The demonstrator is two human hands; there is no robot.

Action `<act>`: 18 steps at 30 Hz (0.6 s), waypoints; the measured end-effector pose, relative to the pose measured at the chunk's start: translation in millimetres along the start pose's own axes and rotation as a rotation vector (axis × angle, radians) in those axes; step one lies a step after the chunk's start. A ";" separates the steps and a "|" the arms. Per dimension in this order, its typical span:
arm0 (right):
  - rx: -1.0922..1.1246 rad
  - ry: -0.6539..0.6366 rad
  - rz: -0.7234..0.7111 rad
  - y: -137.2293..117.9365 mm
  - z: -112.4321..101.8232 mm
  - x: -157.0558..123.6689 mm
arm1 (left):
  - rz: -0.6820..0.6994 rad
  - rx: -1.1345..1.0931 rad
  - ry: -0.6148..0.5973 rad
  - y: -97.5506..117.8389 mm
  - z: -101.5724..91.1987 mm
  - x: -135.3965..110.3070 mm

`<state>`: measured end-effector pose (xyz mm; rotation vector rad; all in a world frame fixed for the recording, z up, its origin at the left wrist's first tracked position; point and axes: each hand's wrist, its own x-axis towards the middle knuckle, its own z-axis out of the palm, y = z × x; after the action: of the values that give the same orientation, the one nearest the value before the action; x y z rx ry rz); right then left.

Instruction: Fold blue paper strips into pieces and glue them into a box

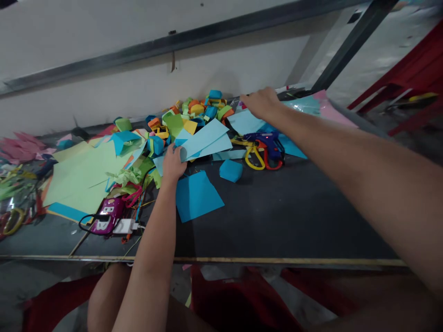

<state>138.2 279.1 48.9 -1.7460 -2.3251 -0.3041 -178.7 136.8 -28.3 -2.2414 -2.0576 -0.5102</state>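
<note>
My left hand (174,163) is closed on the edge of some light blue paper sheets (204,138) in the middle of the dark table (277,216). A darker blue paper piece (196,196) lies flat just in front of that hand. My right hand (260,102) reaches far back, knuckles up and fingers curled down onto the paper near a pile of small folded paper boxes (197,110). Whether it holds anything is hidden. A small blue folded box (230,170) sits between my arms.
A blue glue gun (268,140) and yellow and red scissors (258,154) lie beside the right arm. Green sheets (83,173), a purple device with a cable (109,216) and pink paper flowers (20,147) crowd the left. A red chair (411,78) stands at right.
</note>
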 end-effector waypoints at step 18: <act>0.085 0.411 -0.019 -36.6 -23.5 -64.3 | 0.338 -0.196 0.206 36.0 -35.4 -13.8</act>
<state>121.6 203.3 51.2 -1.4593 -2.0281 -0.5070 -151.5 110.4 7.7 -2.4508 -1.5495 -0.8984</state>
